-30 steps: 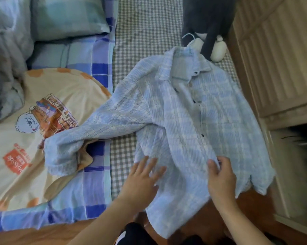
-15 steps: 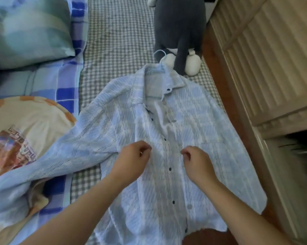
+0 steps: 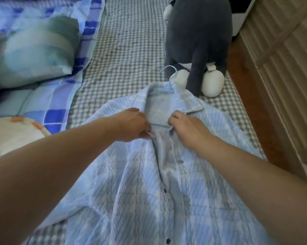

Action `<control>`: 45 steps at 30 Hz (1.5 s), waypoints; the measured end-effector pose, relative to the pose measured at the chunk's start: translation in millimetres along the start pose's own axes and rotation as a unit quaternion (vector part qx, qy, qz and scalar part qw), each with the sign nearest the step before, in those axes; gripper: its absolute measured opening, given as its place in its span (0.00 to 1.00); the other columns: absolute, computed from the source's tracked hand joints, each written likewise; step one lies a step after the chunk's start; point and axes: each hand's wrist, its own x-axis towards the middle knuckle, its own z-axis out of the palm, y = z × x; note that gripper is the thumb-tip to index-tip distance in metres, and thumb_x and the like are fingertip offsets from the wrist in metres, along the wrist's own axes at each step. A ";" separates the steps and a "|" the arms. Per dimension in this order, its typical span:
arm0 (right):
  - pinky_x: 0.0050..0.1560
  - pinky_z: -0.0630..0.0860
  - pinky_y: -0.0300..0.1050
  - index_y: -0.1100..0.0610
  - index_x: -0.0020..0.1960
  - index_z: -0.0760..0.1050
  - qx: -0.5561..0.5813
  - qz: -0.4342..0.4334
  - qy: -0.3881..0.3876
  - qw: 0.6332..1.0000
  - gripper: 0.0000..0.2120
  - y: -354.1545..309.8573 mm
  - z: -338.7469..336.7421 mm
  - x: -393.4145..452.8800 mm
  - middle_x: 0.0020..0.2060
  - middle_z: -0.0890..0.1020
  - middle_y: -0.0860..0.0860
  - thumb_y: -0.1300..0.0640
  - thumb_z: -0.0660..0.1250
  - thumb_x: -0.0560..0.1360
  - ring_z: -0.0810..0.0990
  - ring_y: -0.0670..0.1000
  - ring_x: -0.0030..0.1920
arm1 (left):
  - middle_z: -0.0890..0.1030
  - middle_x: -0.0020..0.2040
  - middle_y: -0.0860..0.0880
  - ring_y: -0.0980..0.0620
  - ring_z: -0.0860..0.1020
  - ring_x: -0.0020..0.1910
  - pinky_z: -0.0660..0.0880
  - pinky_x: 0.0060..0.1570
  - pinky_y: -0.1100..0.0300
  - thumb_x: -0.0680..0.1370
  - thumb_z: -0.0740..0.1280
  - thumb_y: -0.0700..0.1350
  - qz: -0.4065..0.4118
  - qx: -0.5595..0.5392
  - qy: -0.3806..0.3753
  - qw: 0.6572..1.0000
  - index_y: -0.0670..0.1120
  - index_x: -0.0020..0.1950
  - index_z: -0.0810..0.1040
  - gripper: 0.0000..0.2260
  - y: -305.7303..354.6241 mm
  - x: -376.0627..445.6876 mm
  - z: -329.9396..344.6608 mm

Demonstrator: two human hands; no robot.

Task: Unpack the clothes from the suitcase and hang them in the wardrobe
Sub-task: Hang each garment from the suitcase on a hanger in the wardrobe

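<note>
Head | plush toy (image 3: pixel 198 41) behind shirt (image 3: pixel 131 183) | pillow (image 3: pixel 36 50) left

A light blue plaid button-up shirt (image 3: pixel 131 183) lies front-up, spread flat, with a blue hanger (image 3: pixel 168 85) in its collar

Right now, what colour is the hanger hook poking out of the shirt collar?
Light blue, much like the textured plaid shirt; the thin plastic hanger hook shows best in the head view.

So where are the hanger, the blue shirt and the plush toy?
hanger (image 3: pixel 169 68): head view, its hook.
blue shirt (image 3: pixel 131 183): head view, front panel.
plush toy (image 3: pixel 198 32): head view, grey body.
</note>
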 end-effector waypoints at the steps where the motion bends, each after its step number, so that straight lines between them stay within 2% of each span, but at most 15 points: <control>1: 0.36 0.77 0.55 0.57 0.58 0.73 0.006 0.001 0.010 1.000 0.17 3.5 -4.8 -3.1 0.57 0.71 0.52 0.69 0.66 0.72 0.79 0.58 0.44 | 0.81 0.58 0.56 0.53 0.76 0.63 0.59 0.74 0.52 0.85 0.57 0.56 -0.005 -0.013 -0.031 0.999 0.55 0.60 0.79 0.13 -5.1 1.2 -6.0; 3: 0.33 0.76 0.54 0.57 0.62 0.72 0.008 0.010 0.035 0.999 0.24 13.5 -13.7 -8.1 0.59 0.70 0.51 0.73 0.66 0.70 0.77 0.57 0.40 | 0.80 0.56 0.52 0.51 0.76 0.57 0.64 0.70 0.53 0.86 0.56 0.55 -0.042 -0.052 -0.059 0.996 0.55 0.59 0.79 0.12 -14.8 6.2 -20.6; 6: 0.35 0.72 0.47 0.53 0.67 0.73 0.011 0.036 0.038 0.999 0.23 25.4 -25.7 1.7 0.67 0.67 0.53 0.67 0.68 0.74 0.79 0.59 0.47 | 0.78 0.47 0.49 0.51 0.77 0.46 0.72 0.47 0.55 0.82 0.64 0.58 -0.128 -0.230 0.016 0.965 0.54 0.44 0.75 0.11 -29.3 18.4 -44.3; 8: 0.40 0.72 0.49 0.49 0.61 0.78 0.019 0.022 0.041 0.999 0.18 32.0 -35.1 13.0 0.67 0.70 0.54 0.62 0.72 0.74 0.79 0.61 0.50 | 0.79 0.44 0.51 0.53 0.77 0.42 0.71 0.37 0.59 0.79 0.69 0.57 -0.167 -0.317 0.040 0.933 0.52 0.44 0.76 0.10 -31.6 29.8 -56.5; 10: 0.47 0.70 0.51 0.47 0.51 0.84 -0.033 -0.030 0.075 0.996 0.11 39.6 -38.0 25.6 0.63 0.76 0.52 0.58 0.78 0.70 0.75 0.59 0.54 | 0.80 0.43 0.50 0.53 0.78 0.38 0.71 0.34 0.61 0.79 0.70 0.56 -0.170 -0.346 0.000 0.923 0.48 0.48 0.79 0.11 -32.1 38.2 -61.5; 12: 0.56 0.67 0.53 0.47 0.47 0.84 0.001 -0.063 0.127 0.990 0.03 42.2 -45.4 34.3 0.61 0.81 0.48 0.53 0.75 0.73 0.73 0.58 0.61 | 0.82 0.45 0.48 0.53 0.79 0.40 0.73 0.38 0.60 0.81 0.67 0.55 -0.158 -0.359 -0.055 0.918 0.48 0.51 0.80 0.11 -35.6 39.2 -62.4; 14: 0.65 0.64 0.51 0.50 0.49 0.83 0.089 -0.079 0.137 0.983 0.05 35.9 -61.5 41.0 0.55 0.83 0.44 0.51 0.69 0.77 0.72 0.54 0.66 | 0.82 0.48 0.50 0.52 0.79 0.47 0.75 0.49 0.57 0.82 0.66 0.53 -0.148 -0.395 -0.096 0.901 0.49 0.52 0.80 0.09 -43.1 37.3 -62.6; 18: 0.63 0.64 0.41 0.48 0.48 0.83 0.149 -0.111 0.024 0.982 0.14 24.1 -84.2 53.7 0.44 0.81 0.43 0.42 0.62 0.76 0.74 0.45 0.55 | 0.83 0.44 0.52 0.52 0.80 0.48 0.76 0.63 0.50 0.80 0.71 0.48 -0.130 -0.491 -0.109 0.854 0.47 0.49 0.82 0.05 -52.7 38.0 -63.3; 23: 0.49 0.69 0.40 0.43 0.48 0.79 0.243 -0.037 -0.016 0.969 0.03 14.8 -86.1 61.9 0.44 0.77 0.42 0.45 0.69 0.76 0.74 0.40 0.48 | 0.82 0.36 0.54 0.54 0.80 0.42 0.77 0.47 0.59 0.72 0.77 0.42 -0.179 -0.545 -0.018 0.819 0.49 0.39 0.83 0.05 -41.3 49.7 -56.7; 28: 0.49 0.71 0.41 0.45 0.48 0.79 0.249 -0.022 -0.051 0.967 0.03 13.5 -90.1 60.8 0.43 0.76 0.43 0.47 0.71 0.76 0.74 0.41 0.47 | 0.84 0.35 0.49 0.55 0.81 0.37 0.78 0.45 0.61 0.74 0.73 0.31 -0.170 -0.666 -0.010 0.726 0.42 0.40 0.83 0.07 -40.0 43.5 -48.7; 33: 0.52 0.70 0.41 0.49 0.49 0.79 0.214 -0.045 -0.052 0.974 0.06 2.5 -98.6 60.2 0.39 0.72 0.38 0.48 0.72 0.75 0.71 0.42 0.49 | 0.83 0.39 0.46 0.51 0.81 0.43 0.77 0.51 0.58 0.74 0.69 0.28 -0.167 -0.662 -0.037 0.730 0.38 0.44 0.83 0.07 -34.8 44.3 -48.4; 38: 0.52 0.62 0.40 0.48 0.50 0.78 0.198 -0.029 -0.050 0.979 0.07 2.2 -96.7 59.5 0.39 0.71 0.39 0.48 0.72 0.75 0.69 0.47 0.52 | 0.83 0.40 0.47 0.53 0.81 0.42 0.77 0.45 0.61 0.76 0.65 0.30 -0.156 -0.710 -0.041 0.685 0.42 0.39 0.83 0.11 -31.6 42.4 -52.2; 40: 0.49 0.61 0.40 0.50 0.50 0.77 0.192 -0.022 -0.028 0.981 0.08 -1.0 -92.6 56.6 0.41 0.73 0.40 0.50 0.72 0.75 0.70 0.47 0.52 | 0.81 0.39 0.49 0.52 0.80 0.44 0.77 0.50 0.58 0.76 0.69 0.35 -0.141 -0.689 -0.040 0.710 0.44 0.36 0.81 0.09 -27.7 41.1 -50.6; 43: 0.43 0.65 0.39 0.49 0.48 0.71 0.273 0.050 0.036 0.960 0.12 -6.9 -78.4 47.2 0.47 0.71 0.43 0.53 0.74 0.73 0.70 0.46 0.50 | 0.84 0.45 0.46 0.45 0.81 0.50 0.75 0.64 0.46 0.73 0.78 0.44 -0.136 -0.663 -0.010 0.736 0.40 0.45 0.83 0.08 -25.2 35.6 -41.5; 45: 0.45 0.65 0.37 0.49 0.46 0.69 0.322 0.113 0.086 0.936 0.17 -4.6 -67.0 41.9 0.48 0.69 0.41 0.47 0.77 0.70 0.66 0.43 0.51 | 0.85 0.50 0.41 0.37 0.81 0.53 0.76 0.62 0.47 0.72 0.80 0.43 -0.144 -0.677 0.009 0.722 0.41 0.51 0.83 0.12 -22.9 30.9 -37.9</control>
